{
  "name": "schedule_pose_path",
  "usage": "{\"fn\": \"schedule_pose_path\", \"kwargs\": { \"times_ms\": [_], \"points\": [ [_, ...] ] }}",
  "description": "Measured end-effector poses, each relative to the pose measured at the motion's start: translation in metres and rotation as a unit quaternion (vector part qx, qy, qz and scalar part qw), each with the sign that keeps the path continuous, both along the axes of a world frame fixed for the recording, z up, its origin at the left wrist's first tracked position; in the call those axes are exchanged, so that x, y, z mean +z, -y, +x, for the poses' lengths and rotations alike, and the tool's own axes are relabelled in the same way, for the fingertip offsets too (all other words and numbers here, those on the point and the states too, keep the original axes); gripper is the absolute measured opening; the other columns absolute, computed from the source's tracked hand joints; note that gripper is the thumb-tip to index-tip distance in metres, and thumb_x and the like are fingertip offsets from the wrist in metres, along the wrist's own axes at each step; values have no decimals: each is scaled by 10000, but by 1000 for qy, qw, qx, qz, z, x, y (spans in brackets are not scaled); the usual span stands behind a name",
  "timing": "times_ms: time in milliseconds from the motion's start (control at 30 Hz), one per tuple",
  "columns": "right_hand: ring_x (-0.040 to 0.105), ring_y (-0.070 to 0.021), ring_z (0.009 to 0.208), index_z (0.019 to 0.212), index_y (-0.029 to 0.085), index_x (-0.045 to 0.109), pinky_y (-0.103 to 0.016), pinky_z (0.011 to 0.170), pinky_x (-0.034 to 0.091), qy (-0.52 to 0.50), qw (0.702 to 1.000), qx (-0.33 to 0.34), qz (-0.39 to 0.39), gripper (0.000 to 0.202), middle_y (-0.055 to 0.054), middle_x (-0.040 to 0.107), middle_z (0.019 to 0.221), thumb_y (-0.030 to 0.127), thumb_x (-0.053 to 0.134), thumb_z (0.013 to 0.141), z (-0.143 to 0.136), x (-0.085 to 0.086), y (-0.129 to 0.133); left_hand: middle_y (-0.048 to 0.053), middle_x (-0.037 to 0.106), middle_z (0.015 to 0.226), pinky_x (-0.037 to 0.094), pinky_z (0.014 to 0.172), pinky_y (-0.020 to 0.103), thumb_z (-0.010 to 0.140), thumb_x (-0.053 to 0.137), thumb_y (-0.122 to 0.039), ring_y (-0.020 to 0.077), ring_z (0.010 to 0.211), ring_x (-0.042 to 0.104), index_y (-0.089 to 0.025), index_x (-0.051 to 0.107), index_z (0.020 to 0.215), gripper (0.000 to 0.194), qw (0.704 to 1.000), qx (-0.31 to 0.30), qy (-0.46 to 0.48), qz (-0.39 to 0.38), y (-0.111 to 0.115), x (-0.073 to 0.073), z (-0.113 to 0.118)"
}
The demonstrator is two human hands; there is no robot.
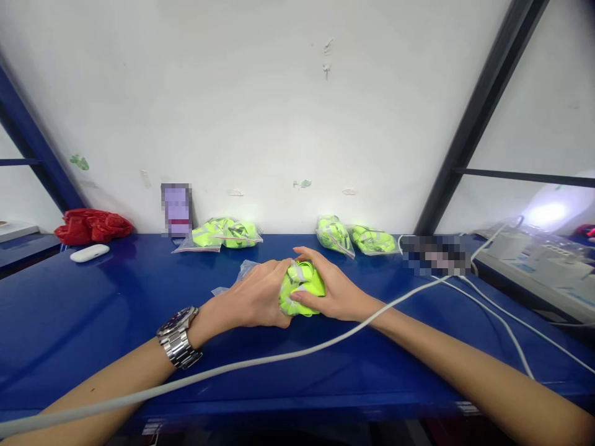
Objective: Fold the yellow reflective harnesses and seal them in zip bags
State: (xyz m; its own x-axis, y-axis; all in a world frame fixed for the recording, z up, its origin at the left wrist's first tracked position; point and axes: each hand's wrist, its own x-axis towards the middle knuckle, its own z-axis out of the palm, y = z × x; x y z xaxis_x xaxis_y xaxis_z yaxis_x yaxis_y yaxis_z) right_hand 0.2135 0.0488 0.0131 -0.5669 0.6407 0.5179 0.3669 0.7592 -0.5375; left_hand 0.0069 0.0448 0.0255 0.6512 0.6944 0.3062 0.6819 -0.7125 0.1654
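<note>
Between my two hands is a bunched neon-yellow reflective vest (pixel 304 298) with pale grey strips, partly inside a clear plastic bag (pixel 246 270). My left hand (pixel 258 294), with a steel watch on its wrist, is closed around the bag at the vest's left side. Clear film sticks out behind those knuckles. My right hand (pixel 337 288) grips the vest from the right, thumb across its front and fingers over the far side. The bag's mouth is mostly hidden by my hands.
On the blue table (pixel 93 316), bagged yellow bundles (pixel 227 232) lie at the back left and more bagged bundles (pixel 372 239) at the back right. A phone (pixel 178 210), red plastic bag (pixel 93 226) and white case (pixel 90 253) stand left. A white cable (pixel 279 356) crosses before my arms.
</note>
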Motion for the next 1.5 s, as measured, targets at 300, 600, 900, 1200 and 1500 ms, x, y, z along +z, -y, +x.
{"fn": "schedule_pose_path", "kwargs": {
  "times_ms": [300,600,900,1200,1500],
  "points": [
    [556,-222,996,1277,205,289,-392,860,474,-62,998,-4,-12,644,-93,506,1126,302,673,770,-4,-1,1,129,563,1041,455,766,394,605,560,-178,307,969,565,-144,369,1180,607,995,-10,-59,75,7,3,6],
    [566,-197,935,1257,209,316,-365,835,476,-92,995,-20,-14,583,-70,516,1077,242,643,776,-7,-7,-4,123,572,1017,461,727,371,617,570,-214,288,914,569,-136,348,1228,655,996,-2,-70,58,9,5,5],
    [544,-242,962,1225,168,309,-399,785,484,-43,995,-92,8,653,-126,480,1117,344,693,727,-13,0,16,80,576,956,475,679,361,608,581,-250,267,848,586,-161,399,1138,568,996,19,-55,66,5,2,6],
    [577,-222,1020,1072,202,552,-365,894,452,-122,992,-28,32,378,-72,599,1121,220,677,716,-7,-1,13,140,572,1133,496,833,409,616,608,-189,290,1017,574,-136,310,1284,733,993,1,15,119,-5,-13,1],
    [613,-204,842,988,194,584,-311,753,479,-122,976,-103,145,386,-52,666,935,64,572,625,-17,-11,16,207,527,1221,484,894,442,603,681,-195,325,1099,541,-71,206,1408,942,987,25,20,154,-9,-23,1]
  ]
}}
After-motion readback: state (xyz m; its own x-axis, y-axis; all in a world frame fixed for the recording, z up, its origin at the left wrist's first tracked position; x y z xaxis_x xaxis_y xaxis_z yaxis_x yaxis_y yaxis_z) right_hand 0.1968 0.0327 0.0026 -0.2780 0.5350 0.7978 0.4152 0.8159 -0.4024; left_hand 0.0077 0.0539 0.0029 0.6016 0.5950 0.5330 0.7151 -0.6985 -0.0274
